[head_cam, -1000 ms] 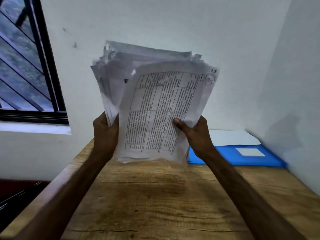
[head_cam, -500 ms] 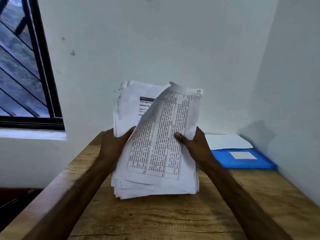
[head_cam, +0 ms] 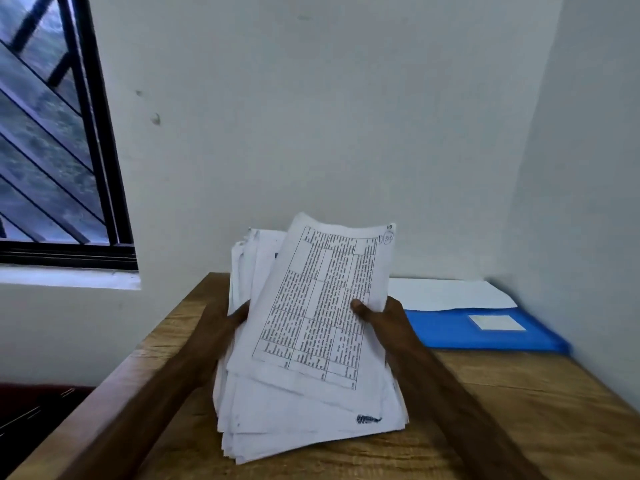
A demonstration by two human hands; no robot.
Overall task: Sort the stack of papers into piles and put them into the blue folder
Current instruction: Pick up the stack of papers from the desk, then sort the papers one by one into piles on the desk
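Note:
A thick stack of white papers (head_cam: 304, 420) leans toward me, its lower edge resting on the wooden table (head_cam: 519, 410). On top lies a printed sheet with a table of text (head_cam: 322, 299), its top lifted off the stack. My left hand (head_cam: 221, 327) grips the stack's left edge. My right hand (head_cam: 384, 317) holds the top sheet's right side, thumb on its face. The blue folder (head_cam: 485, 332) lies flat at the table's far right, with a white label and a white sheet (head_cam: 446, 294) showing behind it.
The table stands in a corner, with white walls (head_cam: 346, 133) behind and to the right. A dark-framed barred window (head_cam: 52, 150) is at the upper left. A dark floor area (head_cam: 31, 417) lies beyond the table's left edge.
The stack came down from being held up in the air to rest on the table. The top printed sheet has been peeled away from the pages beneath by my right hand.

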